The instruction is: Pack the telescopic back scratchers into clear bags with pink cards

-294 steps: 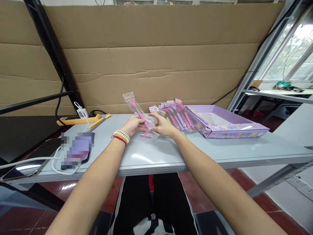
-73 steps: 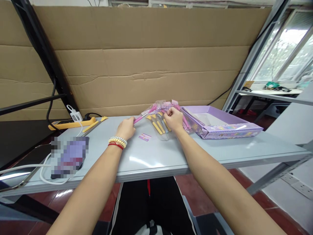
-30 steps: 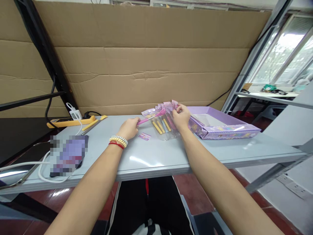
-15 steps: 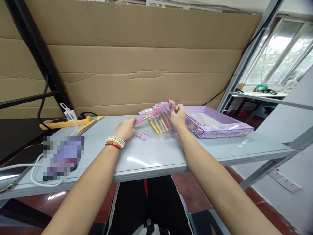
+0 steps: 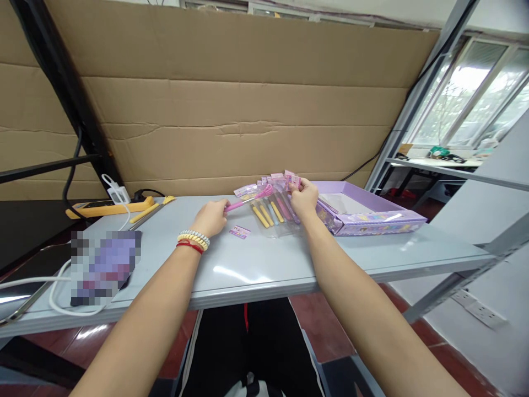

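Observation:
My left hand is closed around the near end of a slim pink pen-like stick with a bright pink shaped head. That head lies over several clear plastic packets, fanned out on the table, with yellow, blue and pink pen-like sticks inside. My right hand pinches the top of the rightmost clear packet, which has a pink printed header. Between my hands, nearer to me, a small pink and purple printed card lies flat on the table.
A purple open box stands just right of my right hand. At the left lie a phone-like thing, blurred out, a white cable, a yellow-ended stick and a yellow-cased device. Cardboard rises behind the grey table.
My right hand has shifted slightly right, and more of the rightmost packet's header and body shows. The left hand keeps its hold on the pink stick, nearly still.

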`<state>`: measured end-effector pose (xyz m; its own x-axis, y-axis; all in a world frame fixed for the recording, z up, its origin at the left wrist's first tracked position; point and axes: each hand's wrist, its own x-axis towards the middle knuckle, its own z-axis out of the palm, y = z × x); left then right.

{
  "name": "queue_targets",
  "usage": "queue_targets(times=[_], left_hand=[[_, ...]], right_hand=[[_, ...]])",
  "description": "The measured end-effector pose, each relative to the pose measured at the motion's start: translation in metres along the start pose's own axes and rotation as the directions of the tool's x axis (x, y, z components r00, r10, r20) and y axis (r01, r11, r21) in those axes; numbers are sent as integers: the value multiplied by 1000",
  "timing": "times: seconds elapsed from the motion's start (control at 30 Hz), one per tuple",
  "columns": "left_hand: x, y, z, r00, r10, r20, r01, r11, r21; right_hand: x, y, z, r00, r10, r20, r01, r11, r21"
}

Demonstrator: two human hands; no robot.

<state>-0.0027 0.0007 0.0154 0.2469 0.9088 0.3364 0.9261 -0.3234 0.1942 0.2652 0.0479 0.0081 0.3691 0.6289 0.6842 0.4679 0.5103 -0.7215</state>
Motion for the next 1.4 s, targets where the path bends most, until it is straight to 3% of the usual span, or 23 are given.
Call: queue_targets(times=[0.17,0.37,0.57,0.73,0.97,1.17,1.4], left_hand=[[0,-1,0,1000,2,2,-2,1000,-1],[1,-2,0,1000,9,1,-9,1000,12],[1,-3,-1,1000,-22,0,22,999,31],[0,-2,-2,999,-31,10,30,999,21],[1,-3,0,999,-44,-2,44,999,14],[1,-3,0,999,-43,3,43,999,24],[-1,-1,-2,999,-36,7,36,999,31]], right_hand=[[-3,-11,1,992,127,-19,-121,977,176],[-4,-20,-3,979,203,22,-202,949,242],[-4,-12,-3,981,125,151,-167,936,309],[-4,-11,-1,981,62,184,-122,933,337],[-6,-15,-1,959,44,280,-150,918,368],[-6,-12,-1,957,4,289,-99,944,315],[-4,-11,0,967,125,223,-191,933,304]])
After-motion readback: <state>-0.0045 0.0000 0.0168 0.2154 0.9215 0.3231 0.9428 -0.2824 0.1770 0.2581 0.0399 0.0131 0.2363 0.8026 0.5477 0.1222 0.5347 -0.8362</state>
